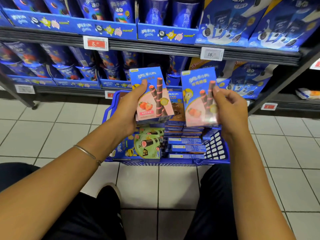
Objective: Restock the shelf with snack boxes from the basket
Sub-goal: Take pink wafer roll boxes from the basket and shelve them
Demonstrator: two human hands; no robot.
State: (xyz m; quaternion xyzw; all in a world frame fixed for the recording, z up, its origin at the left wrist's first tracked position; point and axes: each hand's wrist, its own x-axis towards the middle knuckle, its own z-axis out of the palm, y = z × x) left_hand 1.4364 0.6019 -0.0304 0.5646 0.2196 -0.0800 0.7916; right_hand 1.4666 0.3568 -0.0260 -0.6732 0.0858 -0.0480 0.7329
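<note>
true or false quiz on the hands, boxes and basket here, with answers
1. The left hand holds the left box and the right hand the right box, both strawberry. True.
2. The basket is red. False: it is blue.
3. Green boxes lie in the basket. True.
4. The bracelet is on the right wrist. False: it is on the left wrist.

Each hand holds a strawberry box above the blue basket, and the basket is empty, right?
Not empty: the head view shows the blue basket holding green boxes on its left and stacked blue boxes on its right. The rest stands: left hand holds the left strawberry box, right hand the right strawberry box, above it.
</note>
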